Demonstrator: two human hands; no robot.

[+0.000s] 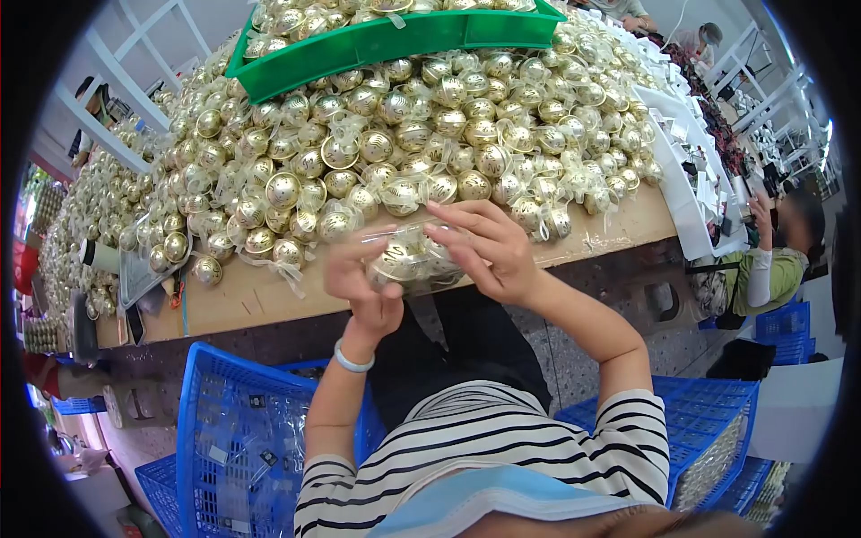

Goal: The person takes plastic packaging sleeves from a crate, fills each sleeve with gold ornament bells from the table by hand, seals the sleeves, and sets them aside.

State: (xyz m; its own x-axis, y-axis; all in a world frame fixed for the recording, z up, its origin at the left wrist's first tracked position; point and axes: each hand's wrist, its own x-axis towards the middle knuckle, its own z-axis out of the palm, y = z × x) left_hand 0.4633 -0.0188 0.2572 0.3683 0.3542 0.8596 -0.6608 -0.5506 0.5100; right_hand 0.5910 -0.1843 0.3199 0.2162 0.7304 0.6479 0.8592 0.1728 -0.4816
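Observation:
Between my two hands is a clear plastic pack [414, 260] with shiny gold ball ornaments inside, held just over the front edge of the table. My left hand [363, 285], smeared by motion, grips its left end with thumb and fingers. The fingers of my right hand [493, 253] are bent over the pack's right end. Whether the pack is a box or a bag I cannot make out. Just beyond my hands lies a large heap of gold ball ornaments [377, 145], printed with dark marks and tied with pale sheer ribbons.
A green tray [395, 47] of more ornaments sits on the heap. White trays [686, 179] line the right side of the wooden table [242, 300]. Blue crates [202, 430] stand beside me on both sides. A person in green [771, 278] sits at the right.

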